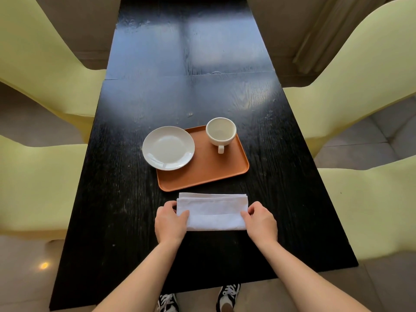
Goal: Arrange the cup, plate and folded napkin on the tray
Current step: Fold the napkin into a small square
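An orange-brown tray lies on the black table. A white cup stands upright in the tray's far right corner, its handle pointing toward me. A white plate rests on the tray's left side and overhangs its left rim. A white folded napkin lies on the table just in front of the tray. My left hand pinches the napkin's left end and my right hand pinches its right end.
The black wooden table stretches away from me, with pale yellow chairs on both sides. My feet in black-and-white shoes show below the table's near edge.
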